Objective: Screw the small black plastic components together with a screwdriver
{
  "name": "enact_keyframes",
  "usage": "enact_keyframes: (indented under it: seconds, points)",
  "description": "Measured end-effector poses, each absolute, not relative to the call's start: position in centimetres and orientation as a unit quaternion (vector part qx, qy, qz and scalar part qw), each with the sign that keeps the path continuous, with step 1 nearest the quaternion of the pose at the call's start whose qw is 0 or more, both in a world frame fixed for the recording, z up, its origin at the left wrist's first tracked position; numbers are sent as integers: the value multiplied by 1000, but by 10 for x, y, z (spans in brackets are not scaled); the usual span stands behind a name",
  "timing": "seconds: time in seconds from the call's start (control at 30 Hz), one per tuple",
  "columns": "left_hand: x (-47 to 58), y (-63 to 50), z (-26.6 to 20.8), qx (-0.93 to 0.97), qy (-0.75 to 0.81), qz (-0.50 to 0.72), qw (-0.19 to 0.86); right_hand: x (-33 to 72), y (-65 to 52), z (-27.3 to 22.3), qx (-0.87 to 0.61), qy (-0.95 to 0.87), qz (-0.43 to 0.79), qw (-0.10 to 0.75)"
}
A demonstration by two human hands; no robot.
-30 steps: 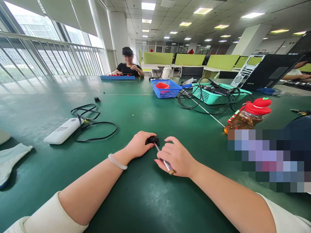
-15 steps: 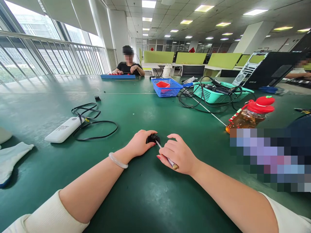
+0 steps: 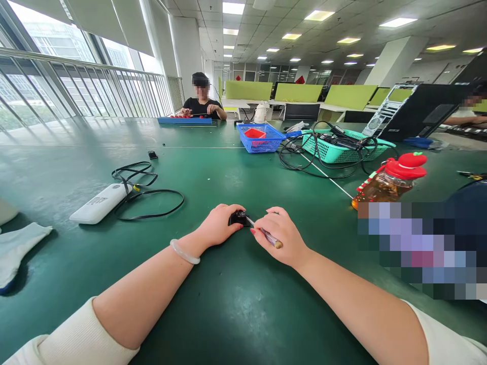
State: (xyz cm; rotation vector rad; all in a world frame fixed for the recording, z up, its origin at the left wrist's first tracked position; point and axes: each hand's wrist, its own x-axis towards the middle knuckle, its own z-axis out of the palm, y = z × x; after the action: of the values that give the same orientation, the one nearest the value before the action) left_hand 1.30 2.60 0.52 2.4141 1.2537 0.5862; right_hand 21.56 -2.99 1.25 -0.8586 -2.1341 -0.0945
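Note:
On the green table, my left hand [image 3: 221, 223] is closed around a small black block-like part [image 3: 238, 218], thumb in front and fingers behind. Its upper face has small details too fine to name. My right hand [image 3: 283, 235] grips a screwdriver [image 3: 272, 240] with a thin metal shaft and a pale handle with a brownish end. The shaft points left and meets the right side of the black part; whether the tip is seated in it I cannot tell. My fingers hide part of both things.
A white power bank [image 3: 101, 204] with a black cable lies left. Farther off stand a blue basket [image 3: 262, 144] and a teal basket [image 3: 323, 150] of cables. A red-lidded bottle [image 3: 388, 182] stands right. Across the table sits a person [image 3: 201, 104] beside a blue tray [image 3: 184, 120].
My right hand has shifted slightly up, and the screwdriver now lies at a flatter angle, its shaft at the part's right side. My left hand and the black part stay almost still.

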Motion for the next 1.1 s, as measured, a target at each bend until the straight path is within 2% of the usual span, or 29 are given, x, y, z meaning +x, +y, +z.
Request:
enact_keyframes:
  seconds: [0.17,0.27,0.5,0.67,0.83,1.1]
  points:
    - [12,26,5,850,449,203,184,219,-25,7,-461,-744,104,473]
    - [13,25,6,853,444,201,188,220,-25,6,-484,-710,131,494]
    - [15,22,9,861,429,196,191,217,-30,10,-434,-741,28,512]
    - [14,22,8,862,428,195,189,218,-32,17,-337,-844,10,417]
    - [15,22,9,863,425,200,187,213,-39,19,-244,-898,-123,346]
    - [15,22,9,860,432,196,189,211,-44,22,-228,-893,-172,346]
